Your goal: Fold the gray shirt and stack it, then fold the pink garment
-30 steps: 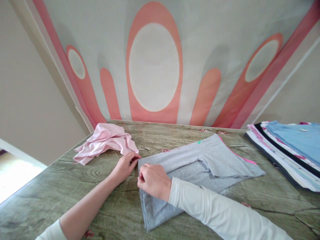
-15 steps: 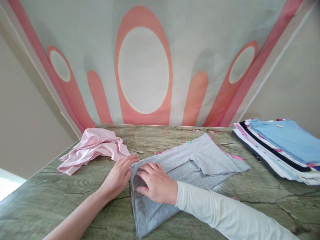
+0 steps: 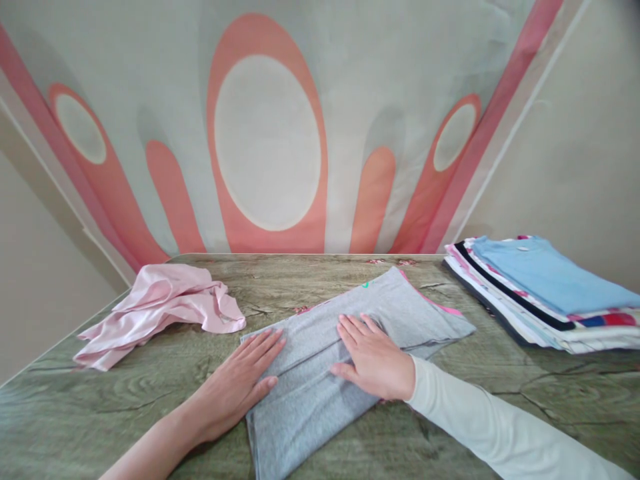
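Observation:
A grey shirt with pink trim at its far right edge lies folded lengthwise and slanted on the wood-patterned table. On its left end rests my left hand, palm down with the fingers stretched out. My right hand lies flat on the middle of the shirt, fingers spread, covering part of the sleeve area. Neither hand grips anything. The right arm wears a pale sleeve; the left forearm is bare.
A crumpled pink garment lies at the left of the table. Several folded clothes are stacked at the right, with a light blue shirt on top. Behind the table's far edge stands a wall with pink and white shapes.
My right hand has moved right from the shirt's left end to its middle and flattened. My left hand has come onto the shirt's left end. The camera view has shifted slightly right.

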`<state>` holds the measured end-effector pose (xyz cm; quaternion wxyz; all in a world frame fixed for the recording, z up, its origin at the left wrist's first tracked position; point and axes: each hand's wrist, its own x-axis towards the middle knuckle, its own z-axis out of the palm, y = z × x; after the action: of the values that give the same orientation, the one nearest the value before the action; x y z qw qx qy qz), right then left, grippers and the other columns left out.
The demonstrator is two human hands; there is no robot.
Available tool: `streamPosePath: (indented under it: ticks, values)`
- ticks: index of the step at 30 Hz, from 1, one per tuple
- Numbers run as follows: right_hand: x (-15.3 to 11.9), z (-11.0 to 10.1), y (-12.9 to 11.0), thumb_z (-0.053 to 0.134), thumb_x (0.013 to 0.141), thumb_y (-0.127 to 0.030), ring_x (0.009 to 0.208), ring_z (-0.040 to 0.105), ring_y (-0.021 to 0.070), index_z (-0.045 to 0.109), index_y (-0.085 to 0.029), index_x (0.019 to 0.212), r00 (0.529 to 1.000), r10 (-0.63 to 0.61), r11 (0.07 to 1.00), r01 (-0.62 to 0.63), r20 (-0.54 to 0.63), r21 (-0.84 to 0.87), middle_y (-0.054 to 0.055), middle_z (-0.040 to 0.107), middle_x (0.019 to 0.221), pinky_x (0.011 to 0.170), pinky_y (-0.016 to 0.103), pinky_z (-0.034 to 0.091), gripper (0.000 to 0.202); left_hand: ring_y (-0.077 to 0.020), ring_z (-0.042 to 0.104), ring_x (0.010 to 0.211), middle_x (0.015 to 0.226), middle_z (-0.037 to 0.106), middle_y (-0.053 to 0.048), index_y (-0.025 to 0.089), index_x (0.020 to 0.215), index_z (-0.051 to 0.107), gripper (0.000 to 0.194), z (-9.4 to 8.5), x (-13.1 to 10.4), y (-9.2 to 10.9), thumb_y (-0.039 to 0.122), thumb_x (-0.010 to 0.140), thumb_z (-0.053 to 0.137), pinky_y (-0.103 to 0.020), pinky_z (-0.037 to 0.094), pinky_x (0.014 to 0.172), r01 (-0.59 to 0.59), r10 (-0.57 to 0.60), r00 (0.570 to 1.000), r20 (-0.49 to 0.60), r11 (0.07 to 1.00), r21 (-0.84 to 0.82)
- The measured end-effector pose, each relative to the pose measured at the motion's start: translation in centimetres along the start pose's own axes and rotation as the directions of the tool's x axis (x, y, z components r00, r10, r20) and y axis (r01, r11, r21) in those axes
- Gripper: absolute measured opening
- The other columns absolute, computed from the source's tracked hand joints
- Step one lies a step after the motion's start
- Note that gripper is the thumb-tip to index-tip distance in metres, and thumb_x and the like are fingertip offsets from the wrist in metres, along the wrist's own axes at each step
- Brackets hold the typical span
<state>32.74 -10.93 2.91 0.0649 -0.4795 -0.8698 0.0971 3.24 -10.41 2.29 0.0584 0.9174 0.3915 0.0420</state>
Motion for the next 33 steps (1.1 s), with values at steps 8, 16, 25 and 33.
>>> streamPosePath:
  ticks: [8, 16, 25, 33]
  values:
    - [-2.3, -1.5, 8.6, 0.025, 0.086, -0.06, 0.134, 0.021, 0.0265, 0.032, -0.014, 0.139, 0.991, 0.127, 0.98, -0.13, 0.029, 0.15, 0.01, 0.026, 0.146, 0.11, 0.044, 0.015, 0.07, -0.0227, 0.022, 0.134, 0.148, 0.019, -0.001, 0.03, 0.143, 0.011, 0.057, 0.8, -0.1, -0.9, 0.041, 0.093, 0.035, -0.043, 0.021, 0.108, 0.017, -0.017, 1.0, 0.001, 0.997, 0.077]
    - [-5.7, -3.1, 21.4, 0.047, 0.078, -0.047, 0.085, 0.061, 0.023, 0.066, -0.015, 0.093, 0.881, 0.441, 0.84, -0.336, -0.174, 0.427, 0.009, 0.068, 0.092, 0.077, 0.034, 0.046, 0.04, -0.0213, 0.054, 0.107, 0.116, 0.058, -0.004, 0.025, 0.118, 0.053, 0.035, -0.2, 0.1, 0.7, 0.04, 0.088, 0.045, -0.033, 0.042, 0.093, 0.086, -0.085, 0.984, -0.159, 0.996, 0.003]
    - [-8.7, -0.6, 25.2, 0.056, 0.066, -0.056, 0.048, 0.045, 0.0119, 0.059, -0.018, 0.068, 0.783, 0.621, 0.693, -0.524, -0.041, 0.496, 0.0, 0.056, 0.054, 0.043, 0.023, 0.028, 0.038, -0.0168, 0.056, 0.076, 0.083, 0.057, -0.002, 0.02, 0.087, 0.054, 0.024, -0.7, -0.3, 3.9, 0.044, 0.082, 0.051, -0.025, 0.045, 0.068, 0.214, -0.222, 0.974, -0.051, 0.968, -0.131]
    - [-7.7, -0.7, 25.5, 0.053, 0.072, -0.044, 0.056, 0.052, 0.0144, 0.06, -0.017, 0.069, 0.835, 0.53, 0.805, -0.44, -0.147, 0.399, 0.001, 0.06, 0.06, 0.051, 0.025, 0.036, 0.028, -0.0157, 0.053, 0.072, 0.077, 0.054, -0.001, 0.02, 0.075, 0.054, 0.02, -0.4, -0.1, 4.9, 0.037, 0.084, 0.049, -0.024, 0.043, 0.068, 0.091, -0.098, 0.994, -0.051, 0.987, -0.13]
